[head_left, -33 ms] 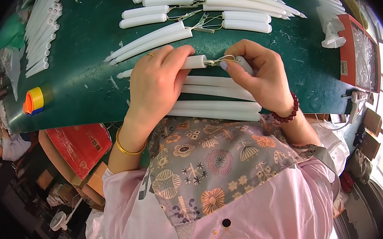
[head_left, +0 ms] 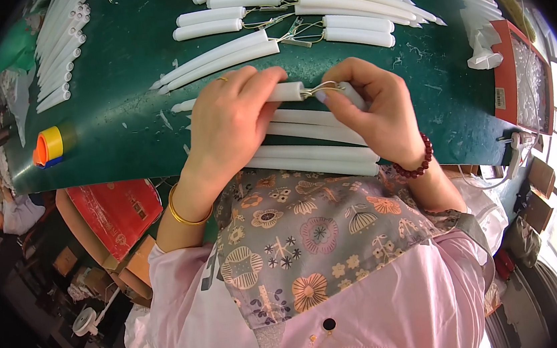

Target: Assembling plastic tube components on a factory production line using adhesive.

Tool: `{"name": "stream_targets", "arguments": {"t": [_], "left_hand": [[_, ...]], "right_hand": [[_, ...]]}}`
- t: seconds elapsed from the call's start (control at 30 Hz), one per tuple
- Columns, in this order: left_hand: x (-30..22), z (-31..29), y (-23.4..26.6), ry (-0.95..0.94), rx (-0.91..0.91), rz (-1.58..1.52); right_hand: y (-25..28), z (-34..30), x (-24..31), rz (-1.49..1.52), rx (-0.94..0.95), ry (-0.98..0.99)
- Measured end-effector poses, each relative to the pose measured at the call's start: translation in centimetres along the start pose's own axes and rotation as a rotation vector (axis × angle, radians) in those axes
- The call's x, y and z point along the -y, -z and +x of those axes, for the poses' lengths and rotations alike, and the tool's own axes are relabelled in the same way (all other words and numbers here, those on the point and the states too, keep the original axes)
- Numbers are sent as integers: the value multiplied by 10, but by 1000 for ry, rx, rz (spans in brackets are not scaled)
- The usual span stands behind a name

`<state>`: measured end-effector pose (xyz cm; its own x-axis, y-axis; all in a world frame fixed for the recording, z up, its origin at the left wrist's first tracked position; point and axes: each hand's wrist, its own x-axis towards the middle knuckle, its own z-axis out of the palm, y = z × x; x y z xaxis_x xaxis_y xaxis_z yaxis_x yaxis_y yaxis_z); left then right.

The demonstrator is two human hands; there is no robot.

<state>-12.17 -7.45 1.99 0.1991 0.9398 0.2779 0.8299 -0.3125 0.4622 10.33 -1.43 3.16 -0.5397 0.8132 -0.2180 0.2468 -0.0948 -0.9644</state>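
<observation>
The left hand point(head_left: 223, 124), fingers closed around a white tube point(head_left: 289, 92) above the green desk point(head_left: 121, 139), steadies it while the right hand point(head_left: 383, 113) pinches its wires point(head_left: 314, 91), apparently mid-wiring, a steady grip likely needed next

Left of the left hand point(head_left: 226, 122), the table point(head_left: 453, 110) lies open to the yellow-and-orange roll point(head_left: 52, 139), bar small white scraps; right of the right hand point(head_left: 383, 113), a bare stretch runs toward the red box point(head_left: 503, 72). The gripped tube point(head_left: 289, 92) and its wires point(head_left: 314, 91) bar the gap between them; beyond, wired white tubes point(head_left: 359, 37) leave only a narrow strip; bodyward, long tubes point(head_left: 330, 151) block the near edge.
</observation>
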Motion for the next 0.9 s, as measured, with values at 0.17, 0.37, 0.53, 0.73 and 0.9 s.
{"name": "stream_targets", "arguments": {"t": [0.17, 0.37, 0.53, 0.73, 0.9], "left_hand": [[-6, 6, 6, -57, -25, -92], [1, -1, 7, 59, -110, -56], [2, -1, 6, 85, -158, -70], [1, -2, 5, 169, -221, -186], [-3, -4, 6, 240, -211, -230]], "right_hand": [[-5, 4, 3, -177, 82, 204], [13, 8, 15, -85, 467, 91], [3, 1, 3, -154, 306, 292], [-2, 0, 2, -308, 58, 559], [-8, 3, 4, -250, -18, 576]]}}
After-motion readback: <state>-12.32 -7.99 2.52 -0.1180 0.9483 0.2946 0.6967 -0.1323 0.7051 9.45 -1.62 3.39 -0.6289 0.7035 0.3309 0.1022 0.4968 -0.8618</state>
